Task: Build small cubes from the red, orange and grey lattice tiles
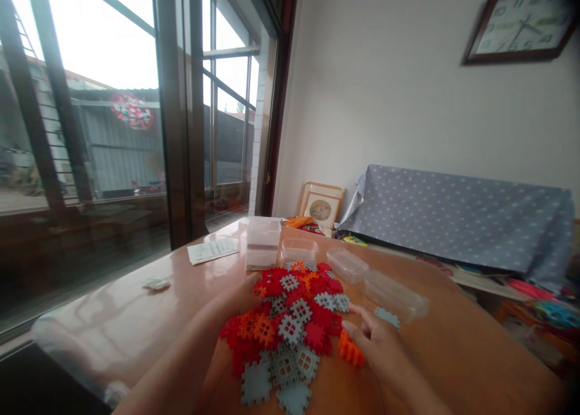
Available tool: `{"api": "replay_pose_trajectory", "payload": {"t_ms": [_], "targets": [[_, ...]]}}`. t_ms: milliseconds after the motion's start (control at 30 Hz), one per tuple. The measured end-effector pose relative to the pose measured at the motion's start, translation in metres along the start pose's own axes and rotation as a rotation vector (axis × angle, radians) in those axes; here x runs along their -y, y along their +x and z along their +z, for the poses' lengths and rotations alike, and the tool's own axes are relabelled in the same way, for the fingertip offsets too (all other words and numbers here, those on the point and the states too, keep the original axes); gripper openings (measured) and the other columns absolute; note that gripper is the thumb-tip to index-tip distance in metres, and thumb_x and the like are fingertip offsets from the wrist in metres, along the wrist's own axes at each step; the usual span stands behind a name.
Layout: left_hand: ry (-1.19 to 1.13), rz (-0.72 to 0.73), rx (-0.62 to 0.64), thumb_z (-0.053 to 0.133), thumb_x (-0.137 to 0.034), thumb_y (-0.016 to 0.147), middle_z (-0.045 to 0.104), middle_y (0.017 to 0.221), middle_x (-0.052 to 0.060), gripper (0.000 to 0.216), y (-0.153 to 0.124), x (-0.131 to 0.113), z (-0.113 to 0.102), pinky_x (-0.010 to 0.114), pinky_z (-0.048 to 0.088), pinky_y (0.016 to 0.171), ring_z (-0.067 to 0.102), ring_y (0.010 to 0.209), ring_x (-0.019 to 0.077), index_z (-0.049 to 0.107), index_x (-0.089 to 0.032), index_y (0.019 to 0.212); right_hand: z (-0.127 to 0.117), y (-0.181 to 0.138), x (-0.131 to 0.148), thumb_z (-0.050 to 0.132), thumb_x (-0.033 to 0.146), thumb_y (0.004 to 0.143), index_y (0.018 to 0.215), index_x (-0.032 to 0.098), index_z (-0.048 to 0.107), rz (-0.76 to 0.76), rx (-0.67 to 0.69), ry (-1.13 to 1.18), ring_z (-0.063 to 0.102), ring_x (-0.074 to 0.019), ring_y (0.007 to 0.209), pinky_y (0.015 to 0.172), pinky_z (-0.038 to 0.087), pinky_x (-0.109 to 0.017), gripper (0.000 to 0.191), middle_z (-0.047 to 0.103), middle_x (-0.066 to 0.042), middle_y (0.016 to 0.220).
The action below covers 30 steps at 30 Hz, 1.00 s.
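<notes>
A heap of flat, notched interlocking plastic pieces in red (315,336), grey (290,329) and orange (264,329) spreads over the table in front of me. Some have window-like cut-outs, others are solid. My left hand (247,295) reaches into the heap's left side, its fingers mostly hidden by red pieces. On the right, my right hand (374,335) has its index finger stretched to the edge of the grey pieces, with the thumb apart from it. Just below that thumb is a row of orange pieces (350,350) standing face to face. A lone grey piece (387,317) lies behind the right hand.
Behind the heap stand a stacked clear box (263,243) and open clear containers (299,249), (348,264), (396,295). A paper booklet (214,251) and a small crumpled packet (156,284) lie left on the table (475,336). A polka-dot cloth (453,215) hangs behind.
</notes>
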State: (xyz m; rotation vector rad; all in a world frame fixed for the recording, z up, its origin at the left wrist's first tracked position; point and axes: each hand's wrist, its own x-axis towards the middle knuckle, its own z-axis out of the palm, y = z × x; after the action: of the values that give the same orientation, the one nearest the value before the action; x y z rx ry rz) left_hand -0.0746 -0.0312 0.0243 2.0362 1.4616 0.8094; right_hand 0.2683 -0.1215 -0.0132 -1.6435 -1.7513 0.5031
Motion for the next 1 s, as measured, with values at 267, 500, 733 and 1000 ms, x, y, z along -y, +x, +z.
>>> {"api": "replay_pose_trajectory", "payload": {"t_ms": [267, 500, 733, 1000], "targets": [[0.120, 0.105, -0.024, 0.067, -0.016, 0.069, 0.074, 0.101, 0.008, 0.023, 0.002, 0.001, 0.009, 0.030, 0.048, 0.082, 0.066, 0.095, 0.0243, 0.071, -0.019, 0.091, 0.003, 0.004, -0.006, 0.051, 0.059, 0.091, 0.131, 0.018, 0.063, 0.001, 0.004, -0.007, 0.054, -0.0171, 0.057, 0.056, 0.034, -0.029, 0.059, 0.055, 0.004, 0.059], [0.193, 0.117, -0.035, 0.067, -0.020, 0.071, 0.075, 0.105, 0.008, 0.024, 0.005, -0.009, 0.010, 0.033, 0.047, 0.085, 0.066, 0.100, 0.0273, 0.074, -0.021, 0.094, 0.003, 0.003, -0.001, 0.052, 0.058, 0.090, 0.128, 0.018, 0.066, -0.001, -0.035, 0.028, 0.054, -0.0166, 0.057, 0.055, 0.035, -0.028, 0.057, 0.057, 0.003, 0.060], [0.038, 0.073, 0.088, 0.065, -0.013, 0.064, 0.078, 0.091, 0.002, 0.029, 0.012, 0.005, 0.017, 0.029, 0.050, 0.081, 0.069, 0.090, 0.0242, 0.077, -0.023, 0.088, 0.000, 0.000, 0.004, 0.051, 0.056, 0.091, 0.133, 0.020, 0.063, 0.007, 0.030, 0.007, 0.056, -0.0171, 0.060, 0.058, 0.036, -0.028, 0.057, 0.059, 0.003, 0.062], [0.023, 0.038, -0.012, 0.058, -0.013, 0.069, 0.076, 0.084, 0.004, 0.016, 0.011, 0.015, 0.016, 0.028, 0.047, 0.078, 0.066, 0.083, 0.0220, 0.072, -0.020, 0.071, 0.003, 0.000, 0.002, 0.049, 0.056, 0.093, 0.132, 0.021, 0.063, 0.008, 0.041, -0.022, 0.056, -0.0173, 0.059, 0.058, 0.036, -0.028, 0.055, 0.057, 0.004, 0.061]]}}
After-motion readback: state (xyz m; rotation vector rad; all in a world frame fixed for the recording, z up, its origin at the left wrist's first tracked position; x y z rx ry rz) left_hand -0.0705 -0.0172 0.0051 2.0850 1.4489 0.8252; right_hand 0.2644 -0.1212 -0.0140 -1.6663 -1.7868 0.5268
